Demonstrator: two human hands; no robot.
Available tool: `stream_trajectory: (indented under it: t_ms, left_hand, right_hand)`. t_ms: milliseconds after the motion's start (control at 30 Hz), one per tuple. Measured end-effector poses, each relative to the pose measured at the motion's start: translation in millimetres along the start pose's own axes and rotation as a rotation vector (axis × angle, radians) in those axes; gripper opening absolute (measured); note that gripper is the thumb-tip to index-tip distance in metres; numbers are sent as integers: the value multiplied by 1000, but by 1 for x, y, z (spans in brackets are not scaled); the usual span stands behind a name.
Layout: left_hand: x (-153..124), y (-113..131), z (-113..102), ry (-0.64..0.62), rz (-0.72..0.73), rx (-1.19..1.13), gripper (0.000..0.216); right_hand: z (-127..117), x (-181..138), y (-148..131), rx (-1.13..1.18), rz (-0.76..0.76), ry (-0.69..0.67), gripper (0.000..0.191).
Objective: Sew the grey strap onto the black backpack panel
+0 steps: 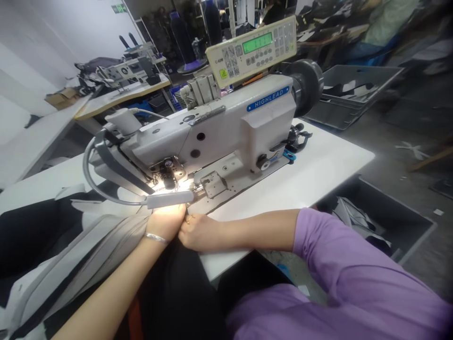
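A white sewing machine stands on the table with its needle area lit brightly. My left hand, with a silver bracelet at the wrist, rests on the fabric just in front of the needle area. The grey lamp head and its glare hide most of its fingers. Right beside it, my right hand is closed at the edge of the black fabric, which hangs down over the table's front edge. Layered light grey fabric with dark strips spreads to the left, under and beside my left forearm.
A control panel with a green display sits above the machine. Grey bins with fabric pieces stand behind the table at right and at its front right. Another sewing machine is at the back left.
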State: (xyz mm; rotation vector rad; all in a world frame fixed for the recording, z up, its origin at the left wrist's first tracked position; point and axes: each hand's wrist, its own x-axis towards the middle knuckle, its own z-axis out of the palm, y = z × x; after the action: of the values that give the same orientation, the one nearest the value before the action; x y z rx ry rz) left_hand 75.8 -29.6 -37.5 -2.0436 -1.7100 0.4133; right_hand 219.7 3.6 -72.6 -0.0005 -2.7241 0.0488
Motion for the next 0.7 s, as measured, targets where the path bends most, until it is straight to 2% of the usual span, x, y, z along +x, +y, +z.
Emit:
stream_trajectory:
  t_ms: [100, 167, 267, 333, 367, 433, 500, 567, 633, 700]
  left_hand:
    - [2, 3, -2, 30, -19, 12, 27]
    - [-4, 3, -13, 31, -35, 25, 28]
    - [-28, -4, -48, 80, -77, 75, 25]
    - [-49, -8, -75, 96, -145, 102, 23]
    - [-59, -8, -86, 56, -187, 95, 23]
    - [-73, -1, -99, -134, -225, 1, 25]
    - [-78, 15, -99, -369, -189, -167, 30]
    - [-76, 32, -90, -526, -138, -337, 36]
    - [-70, 43, -80, -578, -136, -452, 40]
    - [-66, 46, -73, -572, -155, -529, 41]
  right_hand:
    - [1, 0, 5, 9, 12, -10, 24]
    - [0, -2, 6, -19, 14, 18, 23]
    - [-6, -10, -1, -67, -55, 122, 19]
    - [-11, -18, -12, -54, -180, 198, 17]
    - [-13, -21, -19, -35, -251, 232, 16]
    - [-13, -27, -32, -3, -359, 288, 17]
    - [-10, -31, -41, 10, -394, 320, 17]
    - [-8, -32, -45, 14, -387, 303, 17]
    - [-8, -32, -45, 16, -383, 253, 18]
    - [-10, -31, -43, 19, -388, 202, 18]
